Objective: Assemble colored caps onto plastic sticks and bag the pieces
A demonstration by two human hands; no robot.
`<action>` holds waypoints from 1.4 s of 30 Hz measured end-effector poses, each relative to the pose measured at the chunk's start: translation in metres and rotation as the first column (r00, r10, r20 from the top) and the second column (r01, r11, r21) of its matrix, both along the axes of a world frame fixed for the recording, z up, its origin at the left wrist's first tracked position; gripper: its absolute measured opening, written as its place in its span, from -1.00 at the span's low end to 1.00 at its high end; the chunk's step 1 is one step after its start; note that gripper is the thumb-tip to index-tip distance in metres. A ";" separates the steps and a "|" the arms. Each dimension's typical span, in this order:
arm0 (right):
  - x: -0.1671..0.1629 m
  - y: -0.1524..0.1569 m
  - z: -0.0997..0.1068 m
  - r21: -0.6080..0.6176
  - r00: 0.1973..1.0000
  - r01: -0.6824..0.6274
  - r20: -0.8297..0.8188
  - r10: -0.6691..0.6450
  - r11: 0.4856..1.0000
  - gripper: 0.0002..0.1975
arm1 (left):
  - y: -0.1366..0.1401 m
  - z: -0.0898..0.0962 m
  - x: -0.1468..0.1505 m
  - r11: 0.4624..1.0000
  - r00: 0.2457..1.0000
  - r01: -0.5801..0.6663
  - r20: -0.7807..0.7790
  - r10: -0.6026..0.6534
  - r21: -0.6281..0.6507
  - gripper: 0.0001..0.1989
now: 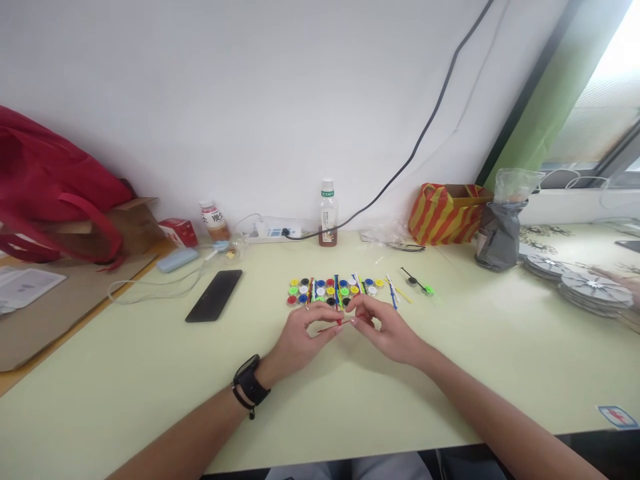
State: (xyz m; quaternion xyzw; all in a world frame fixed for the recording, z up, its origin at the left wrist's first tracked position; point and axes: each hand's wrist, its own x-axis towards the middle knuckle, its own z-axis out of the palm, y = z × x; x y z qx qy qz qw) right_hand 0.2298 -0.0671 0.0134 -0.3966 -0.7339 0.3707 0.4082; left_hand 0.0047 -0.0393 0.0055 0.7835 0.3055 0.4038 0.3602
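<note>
- Left hand (300,339), black watch (251,380) at wrist: thumb and fingers pinch a thin red piece (339,322).
- Right hand (390,331): fingertips at the piece's right end; grip unclear.
- Just beyond: rows of small coloured discs (321,291), coloured sticks (337,285) among them.
- Black phone (214,296) flat on pale table (150,373), left of discs.
- Near wall: upright bottle (328,215); striped bag (440,217) to its right.
- Far right: stacked grey discs (595,293).
</note>
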 end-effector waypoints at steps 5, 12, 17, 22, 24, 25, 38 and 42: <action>0.004 0.004 -0.002 -0.044 1.000 0.012 -0.022 -0.013 0.999 -0.81 | 0.001 0.000 -0.002 0.999 1.000 0.017 -0.011 -0.017 -0.040 -0.83; 0.003 0.004 -0.002 -0.052 0.998 0.002 -0.055 -0.005 0.999 -0.76 | -0.002 0.002 -0.001 0.970 0.991 0.111 0.097 -0.092 -0.214 -0.80; 0.001 0.007 -0.005 -0.044 0.992 0.018 -0.124 -0.023 0.999 -0.74 | -0.001 0.002 0.000 0.919 0.967 0.208 0.210 -0.142 -0.336 -0.79; 0.002 0.009 -0.008 0.028 0.988 0.118 -0.104 -0.115 0.993 -0.65 | 0.002 0.001 0.000 0.899 0.974 0.154 0.214 -0.069 -0.410 -0.74; 0.005 0.009 -0.008 0.112 0.983 0.182 -0.047 -0.177 0.977 -0.66 | 0.003 -0.001 0.000 0.897 0.974 0.127 0.224 -0.032 -0.424 -0.71; 0.006 0.009 -0.008 0.152 0.982 0.190 -0.017 -0.189 0.970 -0.69 | 0.004 -0.002 0.000 0.896 0.974 0.119 0.228 -0.021 -0.427 -0.71; 0.005 0.003 -0.003 -0.059 0.997 -0.080 0.019 0.081 0.995 -0.39 | 0.007 -0.004 0.000 0.887 0.971 0.055 0.231 0.059 -0.458 -0.71; 0.004 0.005 -0.001 -0.045 1.000 0.002 -0.023 -0.003 0.999 -0.55 | 0.006 -0.004 0.000 0.891 0.971 0.070 0.234 0.042 -0.449 -0.71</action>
